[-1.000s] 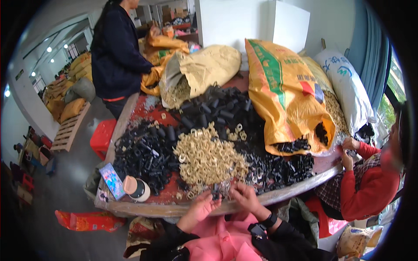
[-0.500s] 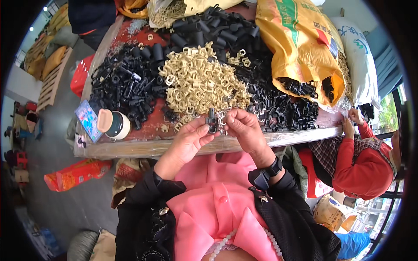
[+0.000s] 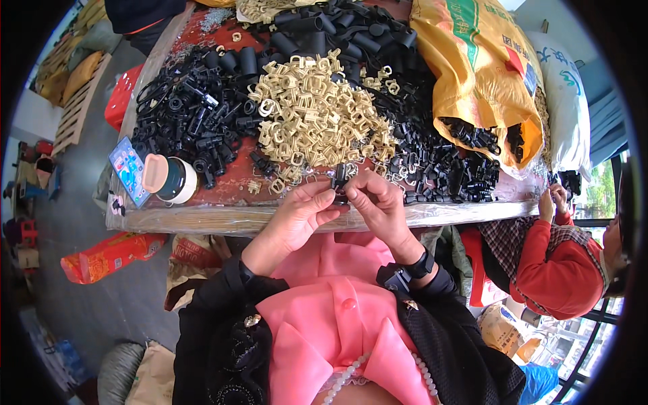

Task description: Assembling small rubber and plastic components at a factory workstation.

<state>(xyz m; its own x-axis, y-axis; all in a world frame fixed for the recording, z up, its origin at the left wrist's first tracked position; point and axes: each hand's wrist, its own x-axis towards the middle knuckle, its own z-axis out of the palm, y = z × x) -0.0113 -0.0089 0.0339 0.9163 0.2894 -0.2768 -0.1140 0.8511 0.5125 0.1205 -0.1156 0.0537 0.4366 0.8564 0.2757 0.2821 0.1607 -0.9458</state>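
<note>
Between my two hands, just above the table's near edge, is a small black plastic part (image 3: 341,177). My left hand (image 3: 301,210) pinches it between thumb and fingers. From the other side my right hand (image 3: 379,206) closes its thumb and forefinger against the same part; whether it also holds a smaller piece is hidden. Right beyond my fingers lies a heap of cream plastic clips (image 3: 317,111). A pile of black plastic fittings (image 3: 192,111) lies to its left, and more small black pieces (image 3: 452,172) spread to its right.
A phone (image 3: 128,171) and a lidded cup (image 3: 172,179) stand at the table's left corner. Black tubes (image 3: 324,34) are heaped at the back. A yellow woven bag (image 3: 482,74) spills black parts at the right. A person in red sleeves (image 3: 560,270) works at the far right.
My right hand has closed in on the black part, its fingers now nearer my left hand. The whole view has shifted slightly.
</note>
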